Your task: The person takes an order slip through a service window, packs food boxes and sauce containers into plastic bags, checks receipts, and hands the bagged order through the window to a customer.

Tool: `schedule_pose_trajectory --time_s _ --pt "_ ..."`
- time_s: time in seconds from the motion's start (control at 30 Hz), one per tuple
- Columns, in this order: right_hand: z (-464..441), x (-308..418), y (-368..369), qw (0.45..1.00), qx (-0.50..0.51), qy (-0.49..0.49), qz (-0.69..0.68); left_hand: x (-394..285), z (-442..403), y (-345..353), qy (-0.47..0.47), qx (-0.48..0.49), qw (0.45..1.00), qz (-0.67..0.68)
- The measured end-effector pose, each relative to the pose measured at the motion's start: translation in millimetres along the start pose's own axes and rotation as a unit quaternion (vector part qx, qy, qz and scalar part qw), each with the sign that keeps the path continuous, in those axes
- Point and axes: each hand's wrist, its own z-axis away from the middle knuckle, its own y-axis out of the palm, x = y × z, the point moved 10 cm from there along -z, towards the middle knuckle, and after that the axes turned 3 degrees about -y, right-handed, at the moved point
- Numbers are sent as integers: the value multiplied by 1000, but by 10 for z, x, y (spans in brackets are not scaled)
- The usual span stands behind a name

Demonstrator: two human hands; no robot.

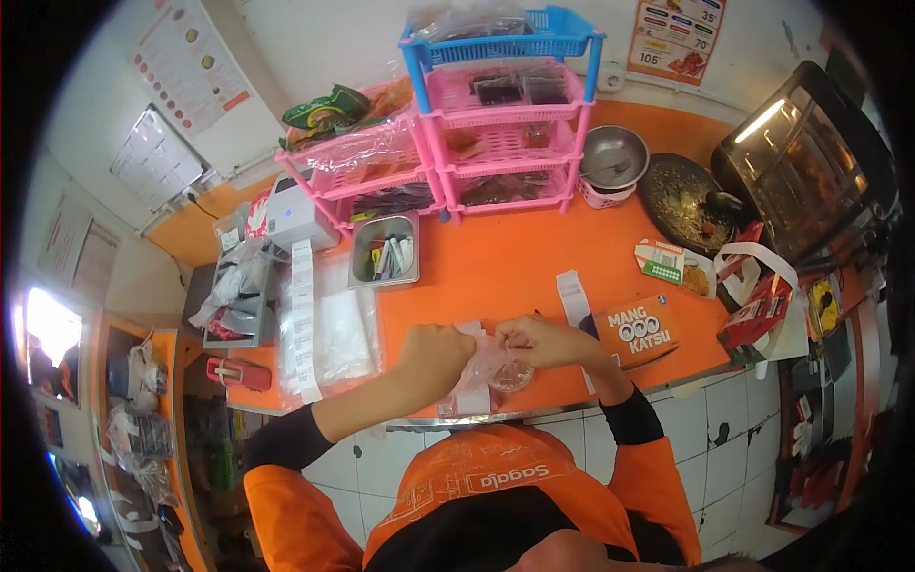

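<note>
My left hand (pixel 440 355) is closed in a fist on the gathered edge of a thin, pinkish see-through plastic bag (pixel 486 360). My right hand (pixel 530 340) pinches the same bag from the other side, close to the left. Just below my right hand, a round clear piece (pixel 515 377) shows at the bag; I cannot tell whether it is inside. All this is at the front edge of the orange table (pixel 477 272). Right of my right hand lie a long paper receipt (pixel 573 303) and an orange "Mang Katsu" box (pixel 637 331).
Left of my hands are clear plastic bags (pixel 345 329), a receipt strip (pixel 302 324) and a metal tub of markers (pixel 386 250). Pink racks (pixel 510 116) stand behind. A black pan (pixel 681 191), a paper bag (pixel 753 310) and a glass display case (pixel 801 162) are at right.
</note>
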Motion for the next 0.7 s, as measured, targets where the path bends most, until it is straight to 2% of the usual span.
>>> schedule_pose_trajectory --time_s 0.07,0.1,0.17,0.2,0.23,0.27,0.3,0.33,0.4,0.43,0.5,0.53,0.6,0.63,0.67,0.7 --pt "59 234 -135 964 -15 129 232 -220 23 -150 36 -14 997 -59" --pt "58 328 -132 963 -22 129 234 -339 31 -189 67 -27 991 -115" --pt "50 454 -186 908 -32 148 390 -439 4 -269 83 -63 987 -126" --pt "57 444 -201 907 -39 151 392 -487 -4 -330 93 -95 982 -133" --pt "41 494 -198 883 -46 115 453 -484 -39 -323 100 -98 981 -134" --pt "21 581 -172 854 -50 79 512 -455 -84 -329 121 -101 986 -43" --pt "18 618 -173 853 -55 83 513 -414 -125 -322 141 -102 984 48" --pt "-9 707 -144 852 -44 83 516 -355 -171 -253 146 -103 983 47" --pt "-42 803 -95 849 -38 86 520 -198 -212 -317 202 -152 915 313" --pt "-45 833 -72 837 -45 89 538 -182 -246 -275 207 -151 915 313" --pt "-37 874 -57 824 -55 95 556 -219 -258 -229 273 -106 845 447" --pt "-37 893 -35 815 -48 92 571 -208 -269 -200 277 -105 843 448" --pt "-5 867 -6 804 -41 91 586 -172 -387 79 212 0 846 489" --pt "77 792 -104 826 -93 125 542 -180 -402 150 215 2 845 490" --pt "168 701 -194 842 -145 156 496 -138 -431 200 206 -13 821 533" --pt "216 607 -157 840 -144 156 499 -94 -451 218 195 -29 794 575"
